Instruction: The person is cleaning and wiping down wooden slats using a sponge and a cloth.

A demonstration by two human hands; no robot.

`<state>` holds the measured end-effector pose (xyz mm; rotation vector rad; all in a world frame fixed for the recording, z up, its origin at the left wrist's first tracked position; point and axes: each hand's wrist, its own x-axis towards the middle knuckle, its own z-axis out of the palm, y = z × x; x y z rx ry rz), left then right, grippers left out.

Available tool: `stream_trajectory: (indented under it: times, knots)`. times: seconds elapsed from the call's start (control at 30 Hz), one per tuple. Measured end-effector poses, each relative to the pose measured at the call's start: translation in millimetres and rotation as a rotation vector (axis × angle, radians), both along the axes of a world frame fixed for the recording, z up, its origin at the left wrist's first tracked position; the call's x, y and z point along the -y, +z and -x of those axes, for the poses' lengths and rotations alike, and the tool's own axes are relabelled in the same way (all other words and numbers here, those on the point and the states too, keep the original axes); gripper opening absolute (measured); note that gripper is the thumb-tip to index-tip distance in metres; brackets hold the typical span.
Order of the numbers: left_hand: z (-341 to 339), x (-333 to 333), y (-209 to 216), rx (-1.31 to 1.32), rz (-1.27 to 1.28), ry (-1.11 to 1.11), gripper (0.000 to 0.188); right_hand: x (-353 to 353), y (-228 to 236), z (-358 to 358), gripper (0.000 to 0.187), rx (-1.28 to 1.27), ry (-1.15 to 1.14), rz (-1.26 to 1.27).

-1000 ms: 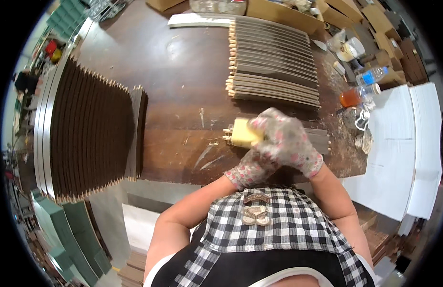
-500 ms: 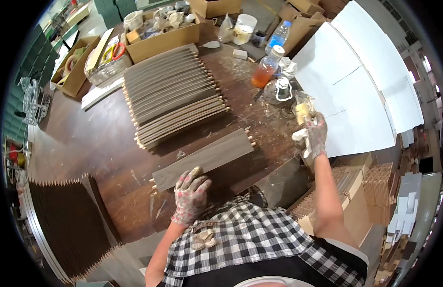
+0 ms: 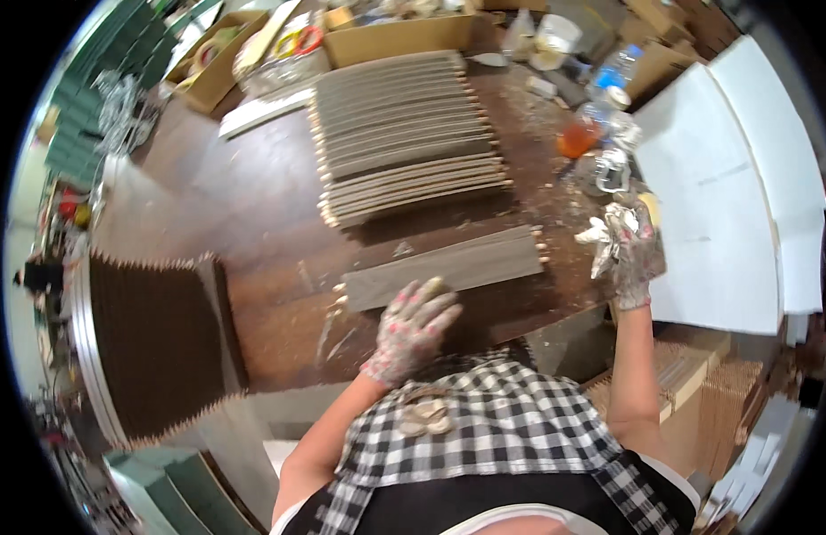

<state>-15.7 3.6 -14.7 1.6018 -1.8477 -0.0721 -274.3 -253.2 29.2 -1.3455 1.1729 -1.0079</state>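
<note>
A flat grey-brown wooden board with small dowels sticking out of its ends lies on the brown table. My left hand, in a pink-dotted work glove, has its fingers stretched over the board's near edge, holding nothing. At the table's right edge my gloved right hand is closed on a crumpled white rag. A yellow piece shows just beyond that hand, partly hidden. Past the board lies a row of similar dowelled boards, packed side by side.
Another stack of boards stands at the left. Cardboard boxes line the back. A bottle of orange liquid, a blue-labelled bottle and a white tub stand at the far right. Large white sheets lean beside the table.
The whole view has shifted, so the table sits farther right and higher. My left hand's fingers have spread out on the board. My right hand has the rag bunched up more.
</note>
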Motion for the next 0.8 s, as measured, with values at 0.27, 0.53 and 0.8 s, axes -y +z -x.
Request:
stream_trajectory:
  times: [0.27,0.53,0.8]
  knots:
    - [6,0,-20,-0.005,-0.038,-0.091,0.034,-108,1,-229,0.043,-0.087,1.129,1.108]
    - [-1,7,4,-0.225,-0.849,-0.42,0.046,-165,-21,-291,0.049,-0.432,1.544,1.268]
    - [-7,5,-4,-0.266,0.049,-0.221,0.029,-108,-23,-315,0.04,-0.426,0.942,1.242]
